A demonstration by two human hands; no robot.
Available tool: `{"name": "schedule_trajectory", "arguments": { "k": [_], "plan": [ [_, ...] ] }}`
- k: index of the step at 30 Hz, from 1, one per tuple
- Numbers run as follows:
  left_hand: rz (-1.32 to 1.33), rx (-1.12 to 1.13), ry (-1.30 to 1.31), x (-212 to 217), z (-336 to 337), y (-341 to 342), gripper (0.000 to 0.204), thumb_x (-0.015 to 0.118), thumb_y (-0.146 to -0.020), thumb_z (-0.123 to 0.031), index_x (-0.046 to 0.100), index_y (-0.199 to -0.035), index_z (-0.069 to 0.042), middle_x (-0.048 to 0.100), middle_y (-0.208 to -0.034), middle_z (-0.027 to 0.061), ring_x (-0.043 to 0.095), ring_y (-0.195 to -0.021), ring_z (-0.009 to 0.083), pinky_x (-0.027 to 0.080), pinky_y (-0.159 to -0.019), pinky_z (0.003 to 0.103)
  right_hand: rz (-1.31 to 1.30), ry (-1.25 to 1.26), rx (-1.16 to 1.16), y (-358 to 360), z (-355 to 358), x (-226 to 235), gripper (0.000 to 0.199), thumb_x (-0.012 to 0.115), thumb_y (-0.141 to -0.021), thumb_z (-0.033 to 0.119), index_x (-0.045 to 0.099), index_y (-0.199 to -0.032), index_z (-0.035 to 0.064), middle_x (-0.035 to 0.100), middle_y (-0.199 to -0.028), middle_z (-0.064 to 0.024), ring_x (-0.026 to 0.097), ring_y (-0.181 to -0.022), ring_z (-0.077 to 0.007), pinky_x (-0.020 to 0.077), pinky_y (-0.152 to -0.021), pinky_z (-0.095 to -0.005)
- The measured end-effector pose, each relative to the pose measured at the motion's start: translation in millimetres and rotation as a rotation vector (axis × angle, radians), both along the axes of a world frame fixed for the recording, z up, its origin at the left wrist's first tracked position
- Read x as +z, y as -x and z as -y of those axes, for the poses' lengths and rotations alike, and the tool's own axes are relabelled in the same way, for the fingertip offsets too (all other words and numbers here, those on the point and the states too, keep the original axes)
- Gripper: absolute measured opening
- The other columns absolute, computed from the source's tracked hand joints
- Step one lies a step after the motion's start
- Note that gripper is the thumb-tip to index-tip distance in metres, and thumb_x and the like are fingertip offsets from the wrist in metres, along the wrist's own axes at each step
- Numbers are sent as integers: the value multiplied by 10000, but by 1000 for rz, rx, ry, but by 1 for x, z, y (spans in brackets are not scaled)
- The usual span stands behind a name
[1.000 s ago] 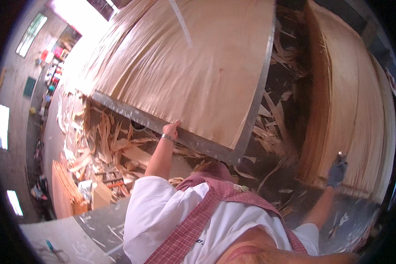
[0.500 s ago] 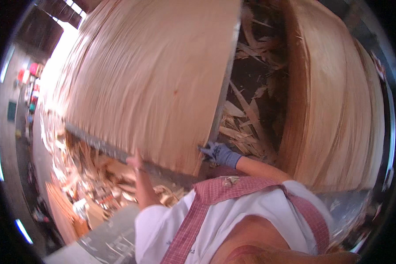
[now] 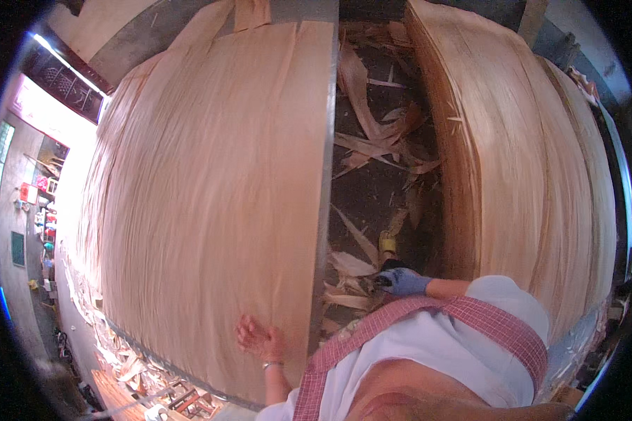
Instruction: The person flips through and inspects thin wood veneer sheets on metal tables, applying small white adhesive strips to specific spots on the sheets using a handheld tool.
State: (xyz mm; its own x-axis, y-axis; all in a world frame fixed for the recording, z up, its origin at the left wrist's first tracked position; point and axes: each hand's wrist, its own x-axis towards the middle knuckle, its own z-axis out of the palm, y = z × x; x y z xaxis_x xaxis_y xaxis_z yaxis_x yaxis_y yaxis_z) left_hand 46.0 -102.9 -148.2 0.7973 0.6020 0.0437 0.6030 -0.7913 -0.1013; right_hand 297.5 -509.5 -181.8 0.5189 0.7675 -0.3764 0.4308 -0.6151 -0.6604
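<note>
A broad, pale sheet of wood veneer (image 3: 211, 182) lies on a raised table with a grey metal edge (image 3: 324, 175). My bare left hand (image 3: 258, 338), with a band at the wrist, is at the sheet's near right part, fingers apart and slightly bent; whether it touches the wood is unclear. In a blue glove with dark fingertips, my right hand (image 3: 406, 282) hangs beyond the metal edge, over the gap beside the table. Its fingers are partly hidden, so their grip does not show. Just past it is a yellow object (image 3: 387, 243), perhaps a shoe.
A tall stack of veneer sheets (image 3: 527, 161) stands right of the gap. Torn veneer strips (image 3: 361, 98) litter the dark floor there. More scraps (image 3: 130, 368) lie at the lower left. A narrow veneer piece (image 3: 251, 14) sits at the sheet's far edge.
My left hand has gone from the sheet's near edge to over its surface. My right hand has left the sheet's right corner and moved out over the gap. The view has shifted too.
</note>
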Motion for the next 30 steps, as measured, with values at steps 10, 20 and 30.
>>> {"name": "schedule_trajectory", "arguments": {
  "k": [10, 20, 30],
  "plan": [
    [-818, 583, 320, 80, -8, -167, 756, 565, -880, -476, 362, -1455, -27, 378, -1479, 210, 340, -1386, 357, 242, -1154, 497, 274, -171, -40, -383, 0, 75, 293, 602, -897, 333, 622, -1112, 135, 650, -1005, -147, 637, -920, -361, 517, -778, -462],
    [279, 174, 74, -1, 45, -759, 624, 487, -962, -304, 293, -1501, -55, 297, -1556, 159, 259, -1435, 334, 165, -1191, 443, 494, -177, 47, -791, -7, 81, 265, 592, -923, 326, 654, -1087, 128, 682, -993, -121, 655, -915, -325, 533, -784, -425],
    [441, -17, 447, 80, -47, -1302, 610, 587, -920, -344, 381, -1441, -104, 399, -1489, 145, 373, -1374, 332, 291, -1117, 497, 261, -177, 67, -1114, -15, 106, 324, 603, -914, 358, 644, -1126, 116, 680, -1039, -148, 653, -952, -329, 519, -826, -421]
  ]
}}
